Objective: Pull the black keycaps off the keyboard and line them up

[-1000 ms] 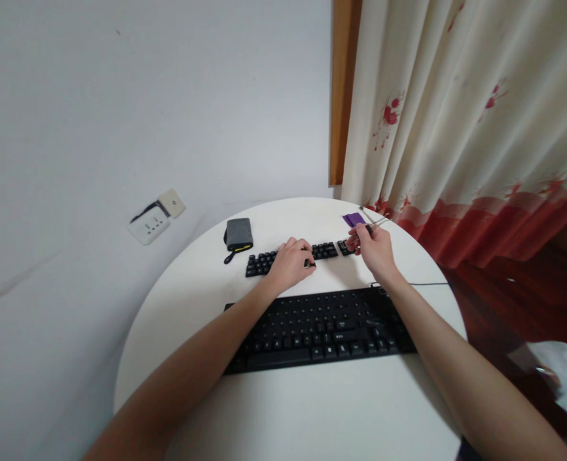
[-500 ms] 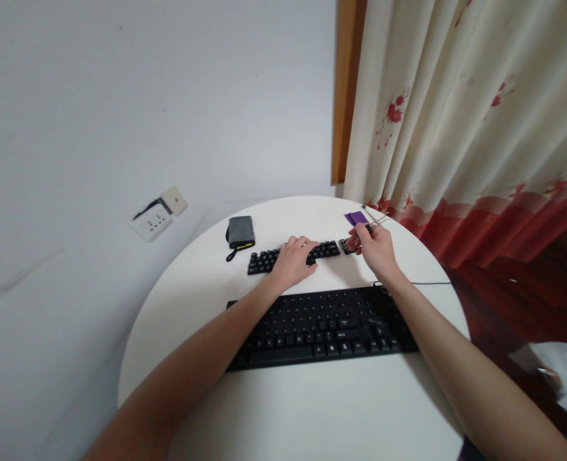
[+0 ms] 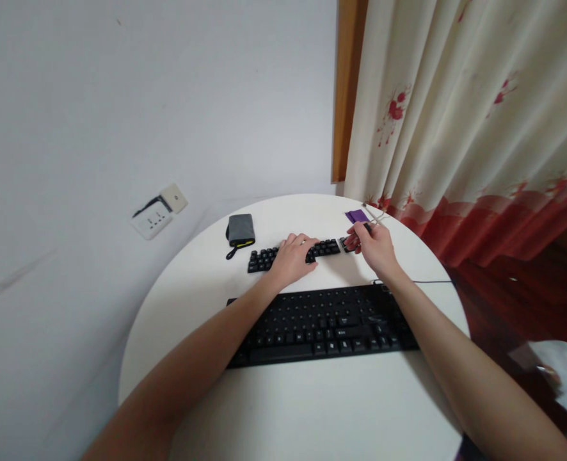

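Note:
A black keyboard (image 3: 319, 323) lies across the round white table (image 3: 288, 410). Behind it sits a row of loose black keycaps (image 3: 264, 259). My left hand (image 3: 290, 259) rests on that row, fingers curled over the caps near its middle. My right hand (image 3: 374, 246) is at the row's right end, pinched round a thin metal wire tool (image 3: 374, 218) whose prongs stick up and back; its fingertips touch the last keycaps (image 3: 345, 244). What the tool's tip grips is hidden by my fingers.
A grey pouch (image 3: 240, 230) with a black strap lies at the back left of the table. A purple cloth (image 3: 356, 216) sits at the far edge by a floral curtain (image 3: 456, 115). A wall socket (image 3: 156, 214) is on the white wall. The keyboard's cable (image 3: 427, 282) runs right.
Both hands stay at the keycap row; my left fingers have shifted slightly along it. The view has drifted a little.

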Demonstrator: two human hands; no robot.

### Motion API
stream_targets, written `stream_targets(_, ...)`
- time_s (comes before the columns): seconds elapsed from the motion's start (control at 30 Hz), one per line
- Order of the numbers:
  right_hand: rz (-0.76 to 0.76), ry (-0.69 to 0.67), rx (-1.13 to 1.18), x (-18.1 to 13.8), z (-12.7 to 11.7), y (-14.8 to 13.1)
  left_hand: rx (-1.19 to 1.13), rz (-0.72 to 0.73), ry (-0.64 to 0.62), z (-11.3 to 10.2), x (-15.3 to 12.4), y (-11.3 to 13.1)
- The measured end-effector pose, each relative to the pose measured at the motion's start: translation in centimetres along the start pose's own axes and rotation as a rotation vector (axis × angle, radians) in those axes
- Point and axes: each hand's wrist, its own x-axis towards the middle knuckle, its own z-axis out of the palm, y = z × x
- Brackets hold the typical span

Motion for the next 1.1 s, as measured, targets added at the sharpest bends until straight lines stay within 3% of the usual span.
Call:
stream_targets(0.17, -0.121, -0.153, -0.160, -0.5, -0.5, -1.2, -0.055, -0.029, 0.104, -0.2, 0.4, 0.0)
stream_targets(0.3, -0.287, -0.490, -0.324, -2.0, -1.3, -3.1, -0.105, -0.044, 0.176, -0.2, 0.7, -0.2)
stream_targets(0.43, -0.174, -0.902, -0.306, -4.2, -1.3, -4.6, -0.162, 0.000, 0.151, -0.1, 0.6, -0.3)
stream_targets(0.5, -0.071, -1.027, -0.262, -5.1, -0.8, -4.7, -0.190, 0.052, 0.113, 0.0, 0.6, -0.3)
stream_targets(0.63, 0.014, -1.089, -0.244, -6.1, 0.6, -4.2, -0.211, 0.157, 0.029, 0.4, 0.6, -0.1)
stream_targets(0.97, -0.052, -1.226, -0.435, -7.1, 1.4, -4.5, -0.226, 0.183, 0.000, 0.6, 0.5, -0.1)
stream_targets(1.1, -0.109, -1.149, -0.534, -6.8, 1.7, -4.4, -0.234, 0.218, -0.014, 0.8, 0.6, -0.1)
